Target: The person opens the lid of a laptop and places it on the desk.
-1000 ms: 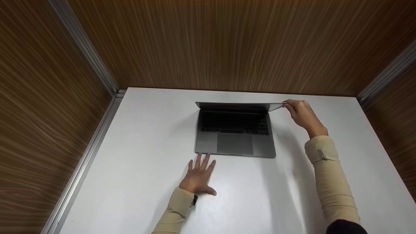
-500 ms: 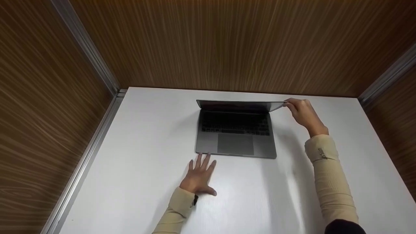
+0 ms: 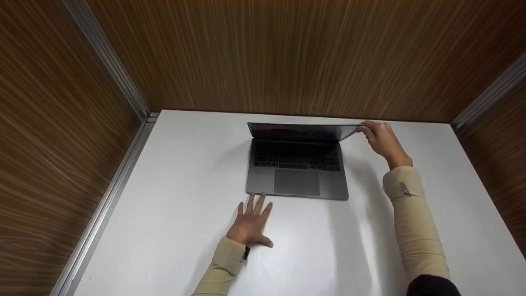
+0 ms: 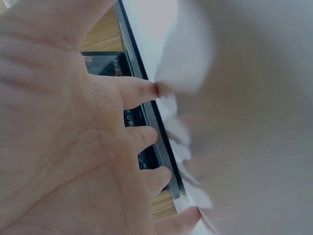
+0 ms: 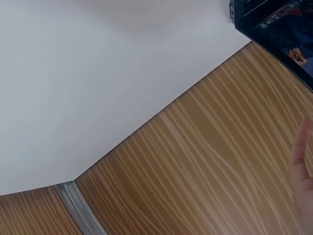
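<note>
A grey laptop [image 3: 296, 182] lies on the white table with its lid raised; the lid's dark screen [image 3: 296, 132] faces my body. My right hand [image 3: 382, 139] pinches the lid's top right corner between thumb and fingers. Flat on the table, my left hand [image 3: 248, 225] spreads its fingers, the fingertips at the laptop's front left edge. From the left wrist, the palm [image 4: 73, 127] hides much of the laptop base [image 4: 155, 122]. The right wrist view catches a lit picture on the screen [image 5: 296, 36] and just one finger [image 5: 301, 156] at the right border.
The white table [image 3: 172, 176] carries the laptop near its back edge. Wood-grain panels [image 3: 263, 57] rise behind it and at both sides. Metal rails [image 3: 102, 53] run along the corners.
The laptop lid has tilted a little farther back, its top edge moving away from my body. My right hand has moved with it. The left hand stays in place.
</note>
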